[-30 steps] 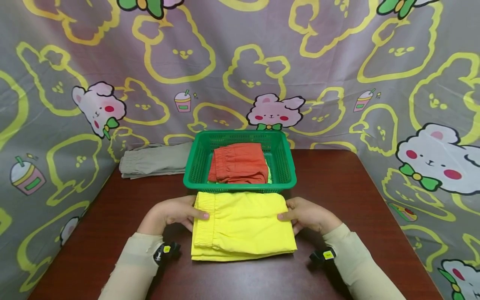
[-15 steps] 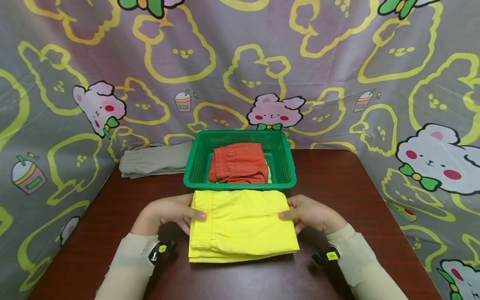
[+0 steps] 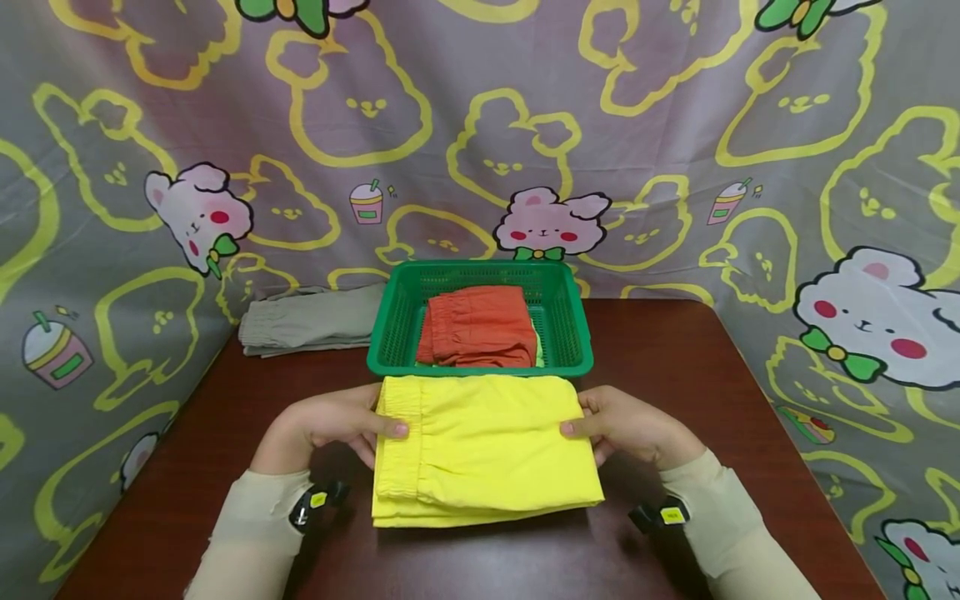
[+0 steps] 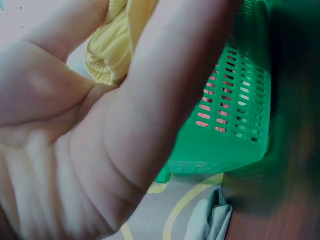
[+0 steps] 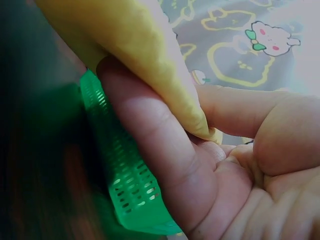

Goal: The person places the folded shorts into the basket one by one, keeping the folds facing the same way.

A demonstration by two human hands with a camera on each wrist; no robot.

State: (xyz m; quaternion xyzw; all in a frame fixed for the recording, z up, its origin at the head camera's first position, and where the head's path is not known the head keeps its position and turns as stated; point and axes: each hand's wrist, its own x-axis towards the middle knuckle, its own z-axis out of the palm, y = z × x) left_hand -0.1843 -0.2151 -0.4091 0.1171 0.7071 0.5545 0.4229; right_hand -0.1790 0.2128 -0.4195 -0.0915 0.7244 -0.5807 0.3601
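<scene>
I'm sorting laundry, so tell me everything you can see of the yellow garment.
The yellow garment is plain, bright cloth, folded into a layered rectangle, slightly creased, with a gathered, elastic-looking waistband along its left end. The left hand and right hand grip its ends, thumbs on top, just in front of the green basket.

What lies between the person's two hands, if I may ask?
In the head view, a folded yellow garment lies between the left hand and the right hand, gripped by both.

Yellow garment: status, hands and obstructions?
Left hand grips waistband end, right hand opposite end. Yellow garment folded. Green basket just beyond, orange garment inside; no obstruction visible between.
</scene>
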